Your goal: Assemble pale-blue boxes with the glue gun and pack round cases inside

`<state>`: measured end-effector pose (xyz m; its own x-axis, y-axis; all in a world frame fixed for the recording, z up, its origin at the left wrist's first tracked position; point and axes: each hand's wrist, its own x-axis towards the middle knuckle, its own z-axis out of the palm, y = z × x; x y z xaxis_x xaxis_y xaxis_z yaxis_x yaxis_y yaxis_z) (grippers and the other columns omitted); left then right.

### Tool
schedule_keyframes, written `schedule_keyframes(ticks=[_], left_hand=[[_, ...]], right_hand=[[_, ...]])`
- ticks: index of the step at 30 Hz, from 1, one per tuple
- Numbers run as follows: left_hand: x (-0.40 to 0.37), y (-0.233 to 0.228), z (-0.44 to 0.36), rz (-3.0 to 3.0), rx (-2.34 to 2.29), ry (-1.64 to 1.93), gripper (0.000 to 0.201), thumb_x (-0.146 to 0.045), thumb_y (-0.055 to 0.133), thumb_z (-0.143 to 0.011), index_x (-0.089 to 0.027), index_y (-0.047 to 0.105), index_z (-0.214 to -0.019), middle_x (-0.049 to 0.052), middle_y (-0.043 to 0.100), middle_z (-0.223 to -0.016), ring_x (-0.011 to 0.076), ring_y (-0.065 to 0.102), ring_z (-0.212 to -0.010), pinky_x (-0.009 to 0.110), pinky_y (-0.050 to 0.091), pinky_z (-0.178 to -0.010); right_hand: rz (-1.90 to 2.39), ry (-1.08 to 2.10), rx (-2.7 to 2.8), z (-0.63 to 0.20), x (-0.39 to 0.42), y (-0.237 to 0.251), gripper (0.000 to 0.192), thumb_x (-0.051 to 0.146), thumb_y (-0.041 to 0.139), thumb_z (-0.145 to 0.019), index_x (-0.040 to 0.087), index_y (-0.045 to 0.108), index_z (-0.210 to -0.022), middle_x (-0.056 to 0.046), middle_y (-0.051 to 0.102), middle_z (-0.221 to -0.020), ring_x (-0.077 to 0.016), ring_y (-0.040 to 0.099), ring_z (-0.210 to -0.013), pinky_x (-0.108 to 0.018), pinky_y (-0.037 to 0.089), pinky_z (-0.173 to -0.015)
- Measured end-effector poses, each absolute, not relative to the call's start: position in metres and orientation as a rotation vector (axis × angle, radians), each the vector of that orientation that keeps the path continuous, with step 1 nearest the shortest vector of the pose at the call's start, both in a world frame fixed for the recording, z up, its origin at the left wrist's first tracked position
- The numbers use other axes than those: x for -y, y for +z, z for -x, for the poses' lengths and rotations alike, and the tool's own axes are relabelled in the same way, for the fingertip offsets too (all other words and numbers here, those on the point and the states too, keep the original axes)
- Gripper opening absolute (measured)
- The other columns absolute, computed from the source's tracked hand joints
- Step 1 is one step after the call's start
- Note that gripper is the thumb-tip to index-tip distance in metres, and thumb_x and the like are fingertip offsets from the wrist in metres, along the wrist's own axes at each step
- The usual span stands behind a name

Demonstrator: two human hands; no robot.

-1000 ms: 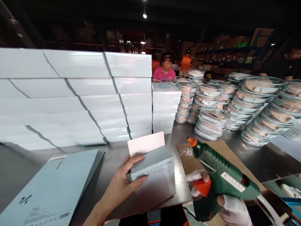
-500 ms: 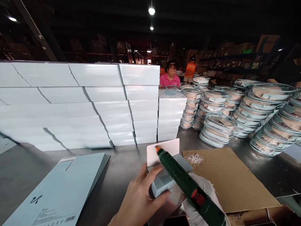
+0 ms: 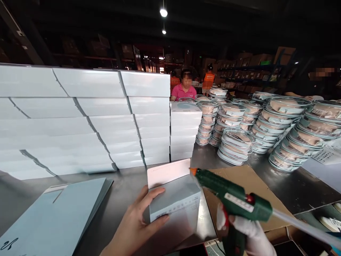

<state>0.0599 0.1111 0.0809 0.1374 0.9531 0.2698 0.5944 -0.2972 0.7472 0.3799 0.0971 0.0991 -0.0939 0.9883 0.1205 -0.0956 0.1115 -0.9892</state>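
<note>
A small box (image 3: 174,199) on the worktop (image 3: 128,188) is gripped by the left hand (image 3: 135,222); right of it, a glue gun (image 3: 234,199) is clasped in the gloved right hand (image 3: 247,231).

Barcode label on small pale-blue cardboard box (image 3: 174,199) and black mark on flat pale-blue sheets (image 3: 53,217), neither legible.
</note>
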Motion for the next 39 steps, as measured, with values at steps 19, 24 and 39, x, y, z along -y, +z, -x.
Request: schedule_keyframes(ticks=[19,24,39], left_hand=[[-0.12,0.067,-0.022,-2.206,-1.164,0.987,0.05,-0.033,0.092,-0.071,-0.037,0.078,-0.118,0.007,0.077,-0.112,0.0291,0.076,-0.103,0.035,0.066,-0.083],[-0.121,0.048,-0.04,-2.078,-0.863,1.555,0.058,-0.042,0.082,-0.086,-0.039,0.054,-0.137,0.01,0.061,-0.138,0.0288,0.066,-0.127,0.041,0.062,-0.098],[-0.117,0.062,-0.029,-2.361,-0.837,1.367,0.026,-0.019,0.073,-0.092,-0.032,0.074,-0.114,0.009,0.067,-0.139,0.0294,0.055,-0.142,0.038,0.055,-0.108]], right_hand=[[1.165,1.029,1.731,-0.366,-0.128,0.096,0.11,0.049,0.085,-0.074,0.036,0.022,-0.163,-0.009,0.052,-0.157,-0.0276,0.056,-0.139,-0.047,0.04,-0.118],[0.874,0.977,1.999,-0.345,-0.124,0.094,0.086,0.031,0.081,-0.085,0.037,0.037,-0.158,-0.011,0.067,-0.139,-0.0284,0.06,-0.136,-0.048,0.044,-0.115],[0.592,0.248,2.195,-0.326,-0.12,0.077,0.051,0.025,0.054,-0.103,0.029,0.042,-0.153,-0.014,0.058,-0.148,-0.0268,0.045,-0.149,-0.056,0.038,-0.122]])
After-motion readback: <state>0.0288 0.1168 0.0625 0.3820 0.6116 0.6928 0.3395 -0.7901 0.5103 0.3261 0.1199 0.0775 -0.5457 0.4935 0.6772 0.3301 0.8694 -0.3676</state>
